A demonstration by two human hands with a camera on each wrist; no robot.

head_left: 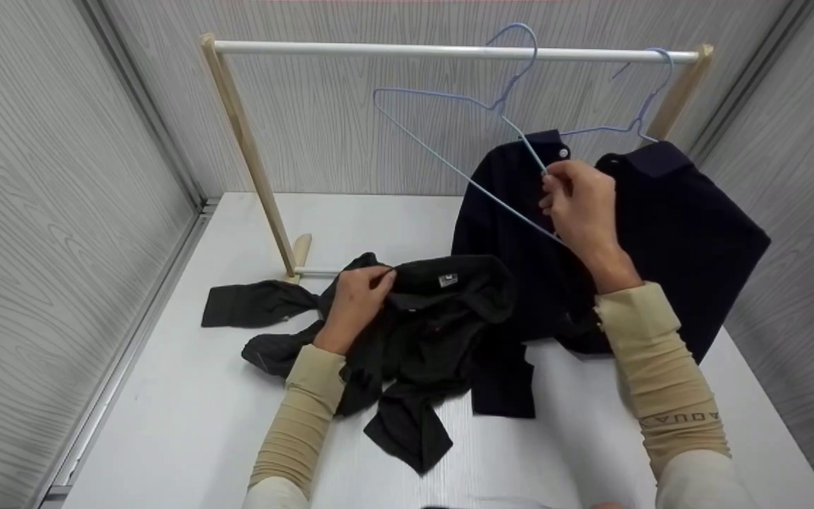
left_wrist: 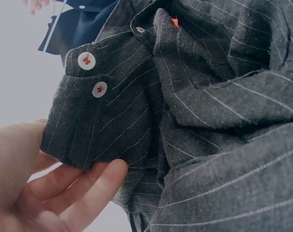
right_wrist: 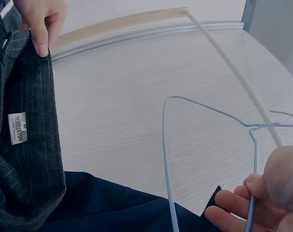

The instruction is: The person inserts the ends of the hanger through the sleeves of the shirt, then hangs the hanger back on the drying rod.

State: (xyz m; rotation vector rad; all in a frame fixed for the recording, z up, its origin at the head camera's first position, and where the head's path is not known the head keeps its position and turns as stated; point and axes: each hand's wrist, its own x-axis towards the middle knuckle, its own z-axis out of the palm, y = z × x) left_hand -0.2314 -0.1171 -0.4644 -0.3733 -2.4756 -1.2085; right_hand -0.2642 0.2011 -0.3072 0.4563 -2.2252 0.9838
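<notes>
My left hand (head_left: 359, 300) pinches the collar edge of a dark pinstriped shirt (head_left: 428, 339), which lies crumpled on the table. White buttons (left_wrist: 86, 61) with red thread show on it in the left wrist view, and a white label (right_wrist: 18, 128) inside its collar in the right wrist view. My right hand (head_left: 580, 208) grips one sloping arm of a blue wire hanger (head_left: 442, 159), its hook up at the rail. Behind that hand hangs a navy shirt (head_left: 675, 233) on a second blue hanger (head_left: 640, 120), at the right end of the rail.
A white rail (head_left: 350, 49) runs between wooden posts (head_left: 248, 148) of a clothes rack. The rack stands on a white table (head_left: 167, 424). Grey wood-grain panels (head_left: 294, 127) enclose the back and sides. The navy shirt's lower part reaches the tabletop.
</notes>
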